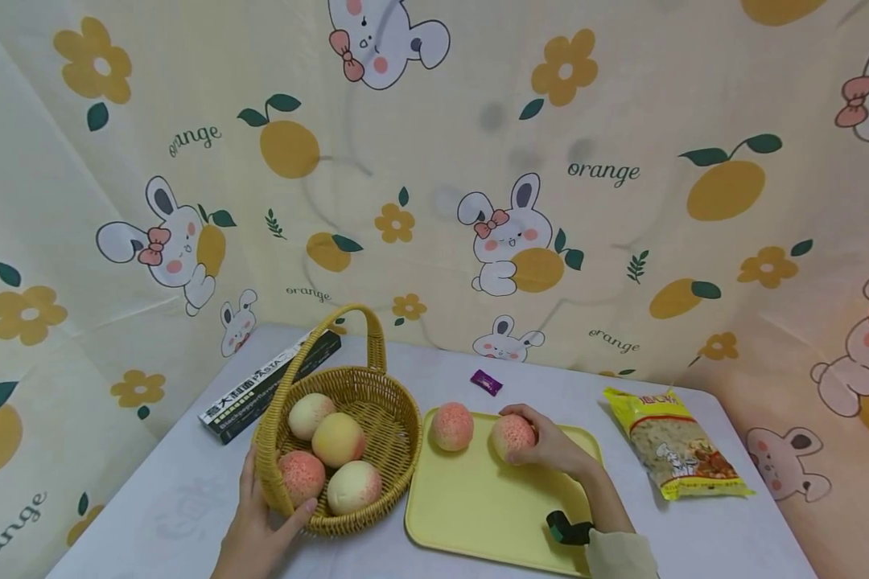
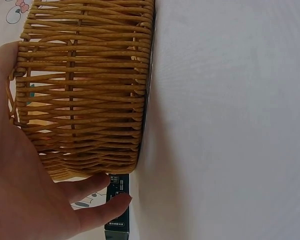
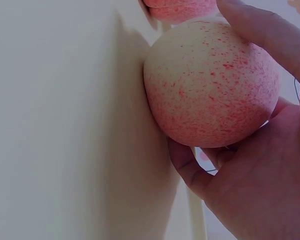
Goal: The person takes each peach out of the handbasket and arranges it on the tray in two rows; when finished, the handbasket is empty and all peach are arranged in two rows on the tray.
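My right hand [image 1: 550, 444] grips a pink-speckled peach [image 1: 512, 438], thumb and fingers around its sides. In the right wrist view that peach [image 3: 210, 82] touches the pale yellow tray [image 1: 478, 515] or sits just over it; I cannot tell which. Another pink peach [image 1: 452, 426] lies on the tray to its left. My left hand [image 1: 257, 515] holds the near left side of a wicker basket [image 1: 398, 418], thumb over the rim and fingers outside the weave. Several peaches lie in the basket, among them a yellow one [image 1: 338, 440] and a pink one [image 1: 302, 476].
Behind the basket lies a black pasta box [image 1: 239, 410]. A small purple packet [image 1: 486, 382] is beyond the tray, and a yellow food bag [image 1: 677, 442] lies to the right. The basket's tall handle [image 1: 376, 346] arches above its rim. A printed cloth hangs behind the table.
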Demonstrator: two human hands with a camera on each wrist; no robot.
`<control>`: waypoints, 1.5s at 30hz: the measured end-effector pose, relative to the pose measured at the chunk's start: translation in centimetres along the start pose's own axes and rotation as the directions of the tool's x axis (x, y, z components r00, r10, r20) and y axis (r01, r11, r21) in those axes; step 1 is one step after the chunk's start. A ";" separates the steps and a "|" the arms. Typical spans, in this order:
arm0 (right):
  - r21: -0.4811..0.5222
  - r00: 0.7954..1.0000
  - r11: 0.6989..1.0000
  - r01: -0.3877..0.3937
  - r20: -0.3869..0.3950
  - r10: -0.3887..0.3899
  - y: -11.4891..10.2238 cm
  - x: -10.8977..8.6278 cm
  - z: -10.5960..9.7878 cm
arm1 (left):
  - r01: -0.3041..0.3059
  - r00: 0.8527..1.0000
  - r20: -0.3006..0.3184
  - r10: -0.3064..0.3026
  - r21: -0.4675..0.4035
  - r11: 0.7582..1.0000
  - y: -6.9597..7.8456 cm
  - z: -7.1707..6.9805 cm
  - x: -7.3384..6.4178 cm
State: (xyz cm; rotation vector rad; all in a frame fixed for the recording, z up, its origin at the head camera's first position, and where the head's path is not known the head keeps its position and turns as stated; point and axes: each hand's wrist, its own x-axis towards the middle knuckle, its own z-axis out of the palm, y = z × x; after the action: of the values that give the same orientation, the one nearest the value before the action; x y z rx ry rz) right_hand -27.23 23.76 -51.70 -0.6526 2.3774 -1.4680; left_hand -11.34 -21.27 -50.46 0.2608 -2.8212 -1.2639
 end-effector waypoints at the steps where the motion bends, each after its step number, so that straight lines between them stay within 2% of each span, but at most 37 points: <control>1: 0.003 1.000 1.000 -0.003 0.001 0.003 0.0 0.0 0.0 | -0.002 1.000 -0.001 0.002 -0.001 1.000 0.0 0.0 0.0; 9: 0.006 0.999 1.000 -0.011 -0.033 0.011 -0.9 0.1 -0.2 | -0.034 0.999 -0.025 0.034 -0.002 0.999 -0.2 0.0 -0.2; 19: -0.034 0.992 0.996 0.085 -0.088 -0.088 -2.2 0.5 -1.0 | -0.034 0.999 -0.029 0.034 -0.002 0.999 -0.3 0.1 -0.2; 24: -0.035 0.987 0.992 0.124 -0.096 -0.126 -3.9 1.3 -1.0 | -0.013 1.000 -0.014 0.013 0.003 1.000 -0.1 0.0 -0.3; 36: -0.019 0.980 0.980 0.199 0.030 -0.198 -9.2 5.0 1.3 | 0.000 1.000 0.003 0.000 0.010 1.000 0.0 -0.1 -0.2; 41: -0.016 0.954 0.962 0.274 0.135 -0.269 -11.5 6.7 3.0 | -0.016 1.000 -0.006 0.017 0.005 1.000 -0.1 0.0 -0.1; 45: -0.020 0.928 0.955 0.296 0.241 -0.283 -13.0 8.0 4.6 | -0.014 1.000 -0.002 0.014 0.003 1.000 -0.1 0.0 -0.1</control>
State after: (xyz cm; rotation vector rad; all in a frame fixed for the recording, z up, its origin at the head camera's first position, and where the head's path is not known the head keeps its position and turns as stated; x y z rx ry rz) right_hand -29.05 11.12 -42.11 -1.1675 2.2146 -1.3439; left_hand -11.20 -21.38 -50.52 0.2414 -2.8185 -1.2553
